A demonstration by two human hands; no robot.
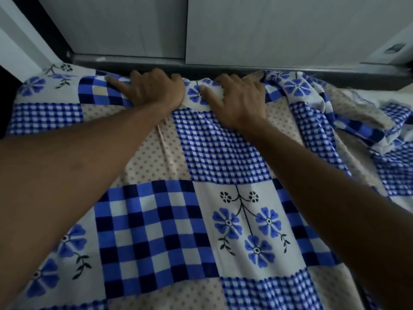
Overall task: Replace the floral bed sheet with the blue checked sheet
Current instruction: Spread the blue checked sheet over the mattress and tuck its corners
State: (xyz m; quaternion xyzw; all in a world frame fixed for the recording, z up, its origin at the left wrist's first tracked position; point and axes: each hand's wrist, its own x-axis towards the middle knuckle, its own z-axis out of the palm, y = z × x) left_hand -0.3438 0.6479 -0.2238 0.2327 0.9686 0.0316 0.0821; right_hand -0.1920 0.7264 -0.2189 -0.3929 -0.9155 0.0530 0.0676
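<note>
At the far edge, where the bedding is meeting a dark, smooth ledge [245,68] under flat grey panels [268,30], both hands are working side by side. The blue checked sheet [210,153] is lying spread beneath the outstretched forearms. It is a thin printed cotton of square patches: bold navy and blue checks, fine gingham, beige dotted squares, and white squares with blue five-petalled flowers on black stems.

The left hand [149,90] is pressing down on the edge with its forefinger stretched flat toward the left. Its other fingers are bending over the rim and their tips are hidden, so I cannot tell whether it is clutching cloth. The right hand [239,97] is gripping a raised ridge of the sheet, its thumb lying on a flower patch and its fingers curling over the top.

A long crease is running down between the arms, and to the right the sheet is lying rumpled in soft folds, its paler reverse showing.
</note>
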